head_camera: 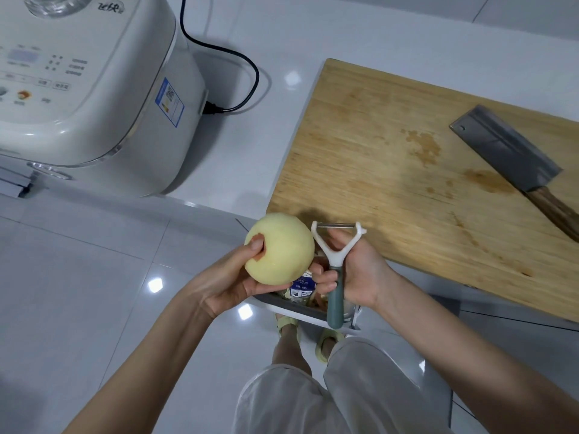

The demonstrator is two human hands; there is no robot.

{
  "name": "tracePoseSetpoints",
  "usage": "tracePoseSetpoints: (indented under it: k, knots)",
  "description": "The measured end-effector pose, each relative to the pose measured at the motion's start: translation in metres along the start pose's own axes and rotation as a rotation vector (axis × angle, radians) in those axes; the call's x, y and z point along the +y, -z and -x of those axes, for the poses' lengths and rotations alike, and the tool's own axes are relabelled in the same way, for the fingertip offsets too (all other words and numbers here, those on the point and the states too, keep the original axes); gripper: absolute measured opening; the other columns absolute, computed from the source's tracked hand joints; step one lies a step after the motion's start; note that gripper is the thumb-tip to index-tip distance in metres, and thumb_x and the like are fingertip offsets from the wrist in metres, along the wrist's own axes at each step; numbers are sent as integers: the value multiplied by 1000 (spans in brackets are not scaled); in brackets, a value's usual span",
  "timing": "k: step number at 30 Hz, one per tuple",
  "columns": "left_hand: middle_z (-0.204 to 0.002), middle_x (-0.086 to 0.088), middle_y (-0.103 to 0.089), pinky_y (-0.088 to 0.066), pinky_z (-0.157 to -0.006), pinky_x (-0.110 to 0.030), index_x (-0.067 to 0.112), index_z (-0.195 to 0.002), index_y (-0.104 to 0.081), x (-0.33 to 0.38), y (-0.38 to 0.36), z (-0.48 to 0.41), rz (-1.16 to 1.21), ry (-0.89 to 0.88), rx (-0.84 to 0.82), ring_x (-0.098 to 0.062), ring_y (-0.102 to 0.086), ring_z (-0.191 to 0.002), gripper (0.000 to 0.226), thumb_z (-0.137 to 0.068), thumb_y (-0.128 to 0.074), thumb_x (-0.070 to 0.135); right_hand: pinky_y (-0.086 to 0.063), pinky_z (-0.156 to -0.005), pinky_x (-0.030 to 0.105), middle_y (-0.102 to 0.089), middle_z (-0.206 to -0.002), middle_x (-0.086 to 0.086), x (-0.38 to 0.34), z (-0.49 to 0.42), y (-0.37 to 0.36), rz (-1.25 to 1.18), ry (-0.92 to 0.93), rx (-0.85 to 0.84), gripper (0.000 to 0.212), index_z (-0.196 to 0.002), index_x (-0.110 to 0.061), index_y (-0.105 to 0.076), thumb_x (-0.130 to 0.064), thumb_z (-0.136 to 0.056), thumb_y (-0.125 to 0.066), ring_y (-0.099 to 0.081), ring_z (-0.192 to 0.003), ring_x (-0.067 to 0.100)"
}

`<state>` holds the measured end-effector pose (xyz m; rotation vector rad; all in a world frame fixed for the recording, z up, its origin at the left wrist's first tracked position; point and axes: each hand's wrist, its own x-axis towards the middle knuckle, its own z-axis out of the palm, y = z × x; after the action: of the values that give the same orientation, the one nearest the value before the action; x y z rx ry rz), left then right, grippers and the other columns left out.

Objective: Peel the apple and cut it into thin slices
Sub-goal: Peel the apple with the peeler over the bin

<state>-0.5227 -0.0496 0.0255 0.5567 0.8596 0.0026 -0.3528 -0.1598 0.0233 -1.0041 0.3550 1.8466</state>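
A pale yellow apple (282, 249), almost wholly peeled with a small patch of red skin at its top by my thumb, rests in my left hand (228, 283). My right hand (354, 270) grips a Y-shaped peeler (336, 261) with a white head and dark green handle, blade up, right beside the apple. Both hands hover in front of the counter's edge, over a bin. A cleaver (513, 158) with a wooden handle lies on the right part of the wooden cutting board (376, 158).
A white rice cooker (94, 89) stands at the back left of the white counter, its black cord (238, 73) curling toward the board. Below my hands sits a grey-rimmed bin (300, 308) with scraps. My legs and sandalled feet show on the tiled floor.
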Motion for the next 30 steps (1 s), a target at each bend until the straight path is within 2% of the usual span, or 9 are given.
tracePoseSetpoints:
  k: [6, 12, 16, 18, 20, 22, 24, 27, 30]
  knots:
    - [-105, -1, -71, -57, -65, -31, 23, -119, -54, 5, -1, 7, -78, -84, -37, -19, -70, -93, 99, -31, -95, 43, -29, -41, 22, -49, -51, 11, 0, 3, 2, 51, 149, -53, 39, -72, -15, -62, -39, -93, -40, -35, -38, 15]
    - [-121, -9, -63, -57, -74, -37, 22, -124, -60, 14, -2, 9, -211, -25, -62, -28, -65, -106, 85, -47, -91, 42, -29, -41, 21, -48, -48, 11, 3, 5, 5, 39, 268, 11, 28, -68, -13, -63, -36, -80, -52, -35, -38, 16]
    - [-131, -19, -56, -56, -78, -46, 15, -132, -54, 16, -7, 9, -36, 18, -86, -40, -60, -112, 85, -57, -89, 33, -31, -42, 24, -47, -50, 10, 1, 14, -2, 82, 354, 11, 22, -76, -13, -65, -32, -79, -54, -35, -42, 16]
    - [-136, -22, -49, -56, -77, -53, 12, -132, -53, 19, -15, 9, 48, 73, -69, -44, -57, -113, 81, -62, -84, 37, -32, -45, 25, -48, -52, 10, 1, 18, -5, 196, 393, 14, 26, -91, -7, -64, -27, -88, -47, -35, -43, 15]
    - [-129, -21, -55, -56, -76, -52, 17, -129, -55, 19, -24, 8, -15, 107, -46, -40, -60, -111, 73, -70, -73, 55, -35, -45, 24, -52, -50, 7, 3, 19, -10, 321, 438, 9, 35, -101, 6, -58, -21, -96, -36, -41, -40, 14]
    - [-122, -21, -60, -57, -71, -49, 19, -126, -57, 18, -28, 6, -35, 132, 19, -36, -64, -105, 82, -59, -79, 59, -40, -43, 23, -55, -48, 4, 10, 20, -14, 432, 509, -2, 30, -104, -1, -58, -26, -89, -49, -46, -38, 14]
    - [-123, -20, -60, -57, -68, -45, 18, -127, -56, 15, -27, 6, -53, 141, 67, -34, -65, -100, 85, -52, -86, 46, -39, -44, 23, -54, -51, 5, 17, 24, -15, 457, 575, 37, 34, -116, -12, -59, -22, -84, -56, -44, -41, 14]
    - [-120, -17, -62, -58, -66, -44, 21, -121, -58, 11, -23, 8, -86, 132, 94, -34, -67, -95, 64, -62, -76, 36, -41, -48, 26, -57, -58, 9, 17, 30, -15, 562, 648, 88, 24, -114, -18, -63, -20, -90, -58, -49, -49, 18]
    - [-112, -15, -67, -57, -63, -43, 24, -115, -60, 10, -21, 9, -157, 132, 59, -34, -67, -94, 65, -54, -77, 39, -51, -53, 37, -65, -62, 6, 4, 24, -8, 1102, 1092, 327, 14, -98, -24, -69, -27, -91, -57, -58, -55, 24]
